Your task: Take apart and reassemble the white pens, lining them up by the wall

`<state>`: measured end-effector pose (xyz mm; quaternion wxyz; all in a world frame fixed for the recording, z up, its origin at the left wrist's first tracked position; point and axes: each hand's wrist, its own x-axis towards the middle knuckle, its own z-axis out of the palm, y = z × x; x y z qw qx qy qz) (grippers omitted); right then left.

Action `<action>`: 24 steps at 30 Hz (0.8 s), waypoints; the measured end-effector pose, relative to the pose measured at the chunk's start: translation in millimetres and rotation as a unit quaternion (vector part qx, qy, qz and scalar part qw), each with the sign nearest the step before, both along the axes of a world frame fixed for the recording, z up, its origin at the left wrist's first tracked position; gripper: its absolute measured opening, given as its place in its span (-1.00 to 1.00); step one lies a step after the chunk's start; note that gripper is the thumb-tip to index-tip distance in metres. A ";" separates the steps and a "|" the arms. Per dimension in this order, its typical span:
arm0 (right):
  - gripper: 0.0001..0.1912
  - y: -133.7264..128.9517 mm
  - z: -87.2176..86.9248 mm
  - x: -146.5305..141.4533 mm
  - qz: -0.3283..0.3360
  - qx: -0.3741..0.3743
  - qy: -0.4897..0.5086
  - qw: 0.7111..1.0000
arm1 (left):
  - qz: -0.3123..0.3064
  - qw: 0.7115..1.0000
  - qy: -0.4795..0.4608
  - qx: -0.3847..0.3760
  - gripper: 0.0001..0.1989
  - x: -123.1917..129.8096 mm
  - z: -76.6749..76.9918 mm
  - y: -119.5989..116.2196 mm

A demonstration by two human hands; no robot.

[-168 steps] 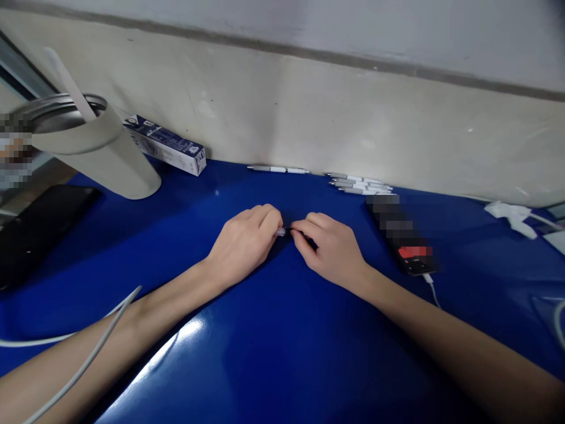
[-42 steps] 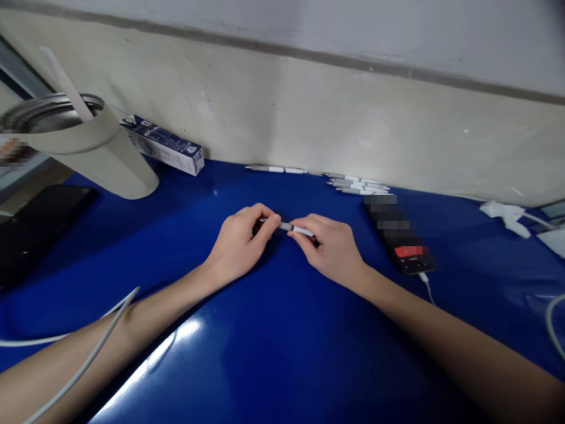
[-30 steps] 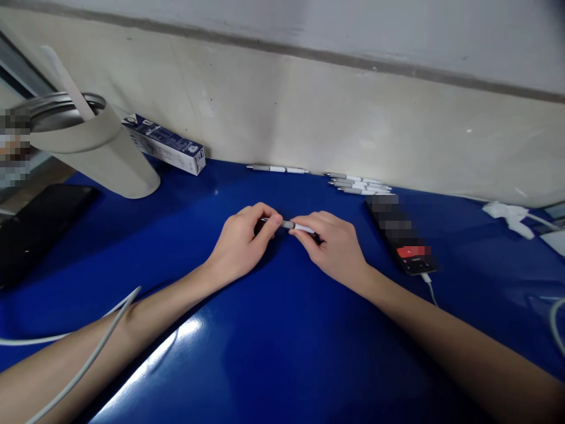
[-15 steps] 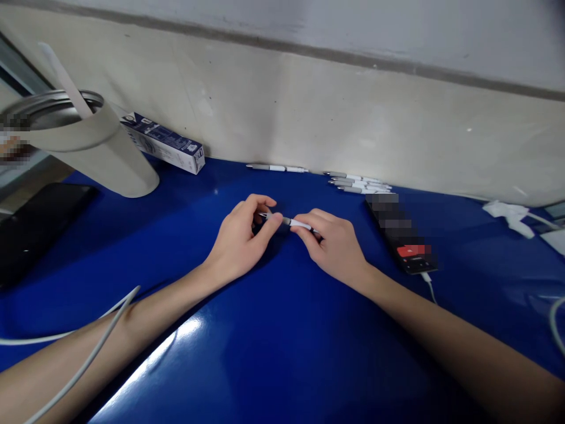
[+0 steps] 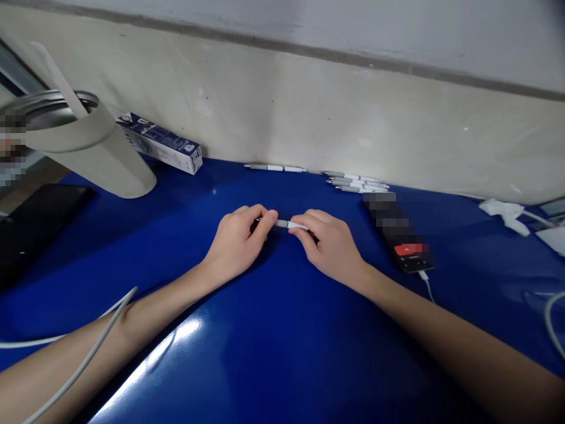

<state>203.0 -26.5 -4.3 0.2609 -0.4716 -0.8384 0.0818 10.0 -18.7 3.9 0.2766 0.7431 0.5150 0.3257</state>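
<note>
the left hand (image 5: 236,241) and right hand (image 5: 331,244) are pinching a white-and-grey pen (image 5: 286,224) between their fingertips. its long axis is running crosswise, from one hand's fingers to the other's.

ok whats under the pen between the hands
Under the white and grey pen is the glossy blue tabletop. The left hand and right hand cover the pen's ends and the surface below them, so nothing beneath those parts can be seen.

Head cam, fwd & down, close-up
</note>
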 end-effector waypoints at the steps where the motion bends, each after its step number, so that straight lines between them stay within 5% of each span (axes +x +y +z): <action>1: -0.72 -0.1 -0.4 0.2 0.000 -0.001 -0.003 1.000 | -0.008 1.000 0.013 0.005 -0.65 0.0 0.8 0.4; 11: -0.75 -0.6 2.8 2.9 0.023 -0.053 0.007 0.998 | -0.056 0.996 0.050 0.048 -0.76 -4.1 -0.1 0.7; 19: -0.77 2.7 8.8 5.9 0.039 -0.102 0.044 0.993 | -0.096 0.980 0.068 0.162 -0.79 -4.2 2.6 0.5; 24: -0.79 0.9 9.4 3.3 0.032 -0.113 0.044 0.992 | -0.059 0.990 -0.022 0.128 -0.82 -4.6 -0.6 1.4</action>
